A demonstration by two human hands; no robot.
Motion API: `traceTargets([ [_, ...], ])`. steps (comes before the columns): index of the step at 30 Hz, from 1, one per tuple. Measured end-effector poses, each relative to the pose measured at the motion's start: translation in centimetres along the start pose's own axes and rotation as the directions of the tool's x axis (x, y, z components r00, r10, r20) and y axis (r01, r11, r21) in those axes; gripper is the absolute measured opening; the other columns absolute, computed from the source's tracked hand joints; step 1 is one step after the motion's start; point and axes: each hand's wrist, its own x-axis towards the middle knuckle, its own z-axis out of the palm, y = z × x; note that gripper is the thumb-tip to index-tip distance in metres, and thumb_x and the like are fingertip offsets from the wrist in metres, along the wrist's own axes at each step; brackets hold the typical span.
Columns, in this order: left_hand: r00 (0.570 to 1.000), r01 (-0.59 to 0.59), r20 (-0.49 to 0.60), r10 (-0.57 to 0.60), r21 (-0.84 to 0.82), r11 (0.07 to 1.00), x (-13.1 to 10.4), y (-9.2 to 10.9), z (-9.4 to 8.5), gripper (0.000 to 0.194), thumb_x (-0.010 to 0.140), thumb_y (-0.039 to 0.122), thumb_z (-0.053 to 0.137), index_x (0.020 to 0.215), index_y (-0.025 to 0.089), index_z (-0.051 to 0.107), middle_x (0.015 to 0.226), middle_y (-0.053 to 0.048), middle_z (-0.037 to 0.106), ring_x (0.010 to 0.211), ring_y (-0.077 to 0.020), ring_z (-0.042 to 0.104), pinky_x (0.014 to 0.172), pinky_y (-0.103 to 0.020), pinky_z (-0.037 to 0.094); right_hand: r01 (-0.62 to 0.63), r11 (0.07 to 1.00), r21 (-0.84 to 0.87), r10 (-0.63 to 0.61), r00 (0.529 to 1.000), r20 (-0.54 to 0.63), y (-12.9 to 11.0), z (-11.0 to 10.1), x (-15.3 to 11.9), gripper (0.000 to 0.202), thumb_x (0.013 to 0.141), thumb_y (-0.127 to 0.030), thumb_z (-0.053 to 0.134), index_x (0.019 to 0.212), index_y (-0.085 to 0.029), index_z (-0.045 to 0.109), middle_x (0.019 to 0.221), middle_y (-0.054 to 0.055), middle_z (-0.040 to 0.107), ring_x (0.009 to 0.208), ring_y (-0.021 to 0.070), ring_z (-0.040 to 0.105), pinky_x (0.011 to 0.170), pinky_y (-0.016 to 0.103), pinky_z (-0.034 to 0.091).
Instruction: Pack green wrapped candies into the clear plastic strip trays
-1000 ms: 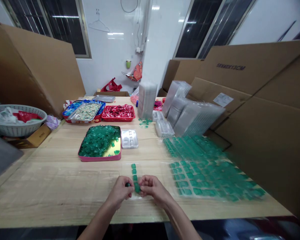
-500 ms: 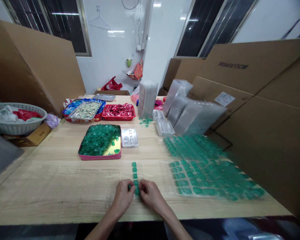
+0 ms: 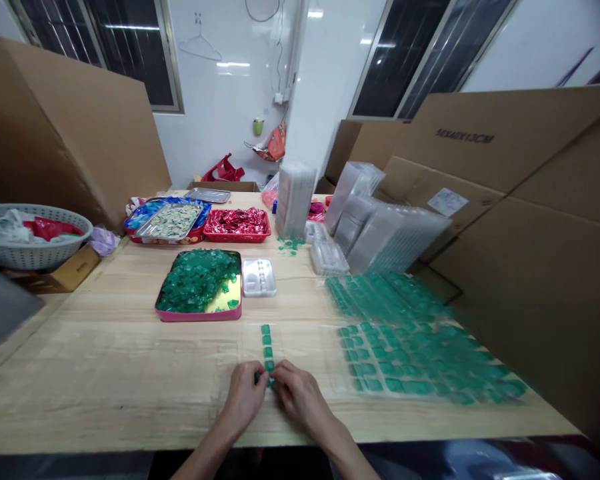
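Green shows in the curled left hand (image 3: 247,390), its held piece (image 3: 257,377) mostly hidden. Beside it, the column of green squares (image 3: 269,352) has its lowest square now largely covered. The right hand (image 3: 300,393), fingers bent, has moved inward over it; its grip is unclear.

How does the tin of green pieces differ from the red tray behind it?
The tin holds green pieces; the red tray holds shiny red pieces. The tin shows some gold floor at its right, while the red tray looks covered throughout. The tin sits nearer the table's front edge than the red tray. Both are low-sided and open.
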Motion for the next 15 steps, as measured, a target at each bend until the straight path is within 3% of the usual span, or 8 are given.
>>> traceTargets([
  [4, 0.997, 0.066, 0.058, -0.06, -0.114, 0.991, 0.4, -0.4, 0.0, 0.018, 0.067, 0.021, 0.051, 0.052, 0.016, 0.06, 0.047, 0.0, 0.054, 0.05, -0.0141, 0.05, 0.053, -0.024, 0.034, 0.004, 0.974, -0.225, 0.01, 0.998, 0.063, -0.3, 0.4, 0.3, 0.025, 0.077, -0.005, 0.039, 0.076, -0.018, 0.06, 0.08, 0.004, 0.058, 0.066, 0.0131, 0.055, 0.059, 0.021, 0.038],
  [7, 0.987, 0.14, 0.099, -0.123, -0.195, 0.971, 0.6, -0.6, -0.1, 0.019, 0.066, 0.026, 0.053, 0.051, 0.016, 0.056, 0.044, 0.002, 0.05, 0.043, -0.011, 0.046, 0.046, -0.022, 0.033, 0.017, 0.969, -0.247, 0.003, 0.997, 0.079, -0.4, 0.1, 0.1, 0.025, 0.075, -0.003, 0.04, 0.079, -0.018, 0.06, 0.082, 0.004, 0.058, 0.066, 0.0133, 0.055, 0.058, 0.021, 0.038],
  [11, 0.958, 0.28, 0.154, -0.241, -0.331, 0.901, 0.5, -0.7, -0.2, 0.024, 0.064, 0.037, 0.053, 0.056, 0.015, 0.055, 0.042, 0.004, 0.047, 0.037, -0.009, 0.042, 0.039, -0.02, 0.028, -0.052, 0.998, -0.045, 0.049, 0.996, -0.076, 0.0, -0.3, -0.6, 0.014, 0.079, -0.013, 0.045, 0.085, -0.019, 0.056, 0.083, 0.003, 0.055, 0.067, 0.012, 0.055, 0.064, 0.021, 0.041],
  [15, 0.937, 0.346, 0.215, -0.276, -0.441, 0.828, -0.2, -0.3, 0.7, 0.034, 0.059, 0.047, 0.056, 0.062, 0.014, 0.056, 0.042, 0.004, 0.047, 0.034, -0.0091, 0.041, 0.034, -0.02, 0.025, -0.173, 0.981, -0.085, 0.153, 0.967, -0.205, 0.0, 0.2, -1.5, 0.005, 0.077, -0.018, 0.049, 0.081, -0.019, 0.052, 0.079, 0.002, 0.053, 0.065, 0.0131, 0.053, 0.061, 0.022, 0.04],
])
